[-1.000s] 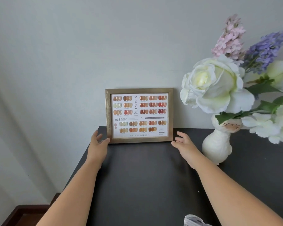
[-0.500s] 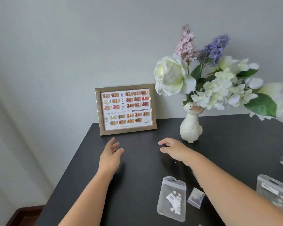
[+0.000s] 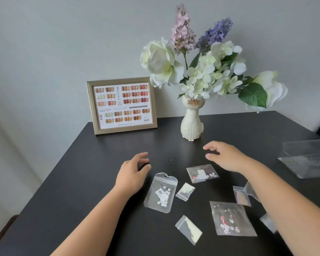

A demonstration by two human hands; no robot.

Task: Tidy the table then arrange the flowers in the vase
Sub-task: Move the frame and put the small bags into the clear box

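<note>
A white cat-shaped vase (image 3: 192, 124) stands at the back of the black table (image 3: 81, 182) and holds white, pink and purple flowers (image 3: 207, 71). Several small clear plastic bags lie scattered in front: one with white flower beads (image 3: 162, 193), one below my right hand (image 3: 202, 172), one with pink beads (image 3: 231, 218). My left hand (image 3: 132, 172) hovers over the table with fingers apart, empty, just left of the bags. My right hand (image 3: 225, 157) hovers in front of the vase, fingers spread, holding nothing.
A gold picture frame (image 3: 121, 105) with a nail-colour chart leans against the wall at the back left. A clear plastic box (image 3: 308, 159) lies at the right edge. The table's left edge drops off beside my left arm.
Both hands let go of the frame and drew back toward me over the table. The view pulled back and turned right, bringing the bags and the clear box into sight.
</note>
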